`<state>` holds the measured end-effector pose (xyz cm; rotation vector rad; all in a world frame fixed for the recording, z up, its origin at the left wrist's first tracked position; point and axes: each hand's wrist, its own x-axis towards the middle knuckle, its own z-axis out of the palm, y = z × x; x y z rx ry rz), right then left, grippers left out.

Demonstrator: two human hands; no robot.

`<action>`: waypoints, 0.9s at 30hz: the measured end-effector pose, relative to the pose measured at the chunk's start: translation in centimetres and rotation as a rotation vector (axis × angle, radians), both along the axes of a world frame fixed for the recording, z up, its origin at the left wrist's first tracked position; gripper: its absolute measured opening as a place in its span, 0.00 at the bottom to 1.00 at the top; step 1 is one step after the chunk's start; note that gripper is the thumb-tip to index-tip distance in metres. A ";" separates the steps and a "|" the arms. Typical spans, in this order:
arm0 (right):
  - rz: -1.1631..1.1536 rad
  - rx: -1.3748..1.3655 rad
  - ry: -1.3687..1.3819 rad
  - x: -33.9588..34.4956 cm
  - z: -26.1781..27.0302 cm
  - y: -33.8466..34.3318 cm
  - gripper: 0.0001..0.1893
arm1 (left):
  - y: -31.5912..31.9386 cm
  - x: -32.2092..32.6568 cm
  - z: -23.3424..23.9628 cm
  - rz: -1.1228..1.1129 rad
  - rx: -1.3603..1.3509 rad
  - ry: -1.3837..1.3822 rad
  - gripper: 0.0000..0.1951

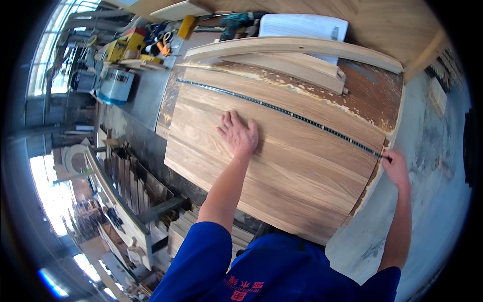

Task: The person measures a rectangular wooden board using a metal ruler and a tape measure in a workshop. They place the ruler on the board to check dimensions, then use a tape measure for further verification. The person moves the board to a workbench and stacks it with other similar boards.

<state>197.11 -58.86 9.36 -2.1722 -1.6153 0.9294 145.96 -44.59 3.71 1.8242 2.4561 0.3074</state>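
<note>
A wide wood panel made of joined strips lies flat before me. My left hand rests on it, palm down, with the fingers spread and nothing held. A black measuring tape blade with pale markings stretches across the panel, beyond my left hand. Its far left end lies near the panel's left edge. At the panel's right edge, my right hand pinches the other end of the tape between thumb and fingers.
Behind the panel lie curved wood pieces, a teal cordless drill and a printed paper sheet. Yellow equipment and a blue-and-white container stand at left. Upright wood offcuts fill a rack lower left.
</note>
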 end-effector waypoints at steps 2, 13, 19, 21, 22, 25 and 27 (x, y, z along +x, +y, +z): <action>0.009 -0.017 0.011 -1.1 0.3 -2.7 0.08 | -0.3 0.0 0.6 0.002 0.007 -0.032 0.38; 0.001 -0.166 0.092 -9.5 2.9 -17.9 0.08 | -11.0 -3.9 1.0 -0.292 0.069 -0.187 0.39; 0.049 -0.250 0.102 -12.4 -0.4 -25.7 0.08 | -32.3 -9.3 2.3 -0.120 -0.005 -0.276 0.41; 0.041 -0.295 0.101 -13.9 -0.2 -27.0 0.08 | -39.1 -10.9 0.8 0.003 -0.057 -0.314 0.42; 0.052 -0.312 0.099 -14.3 -0.5 -27.7 0.08 | -42.0 -11.6 -0.2 0.057 -0.104 -0.340 0.42; 0.080 -0.324 0.062 -15.1 -1.4 -29.5 0.09 | -47.6 -12.9 -1.7 0.156 -0.312 -0.406 0.42; 0.093 -0.309 0.039 -15.6 -1.3 -30.2 0.09 | -49.4 -13.4 -2.3 0.143 -0.417 -0.404 0.41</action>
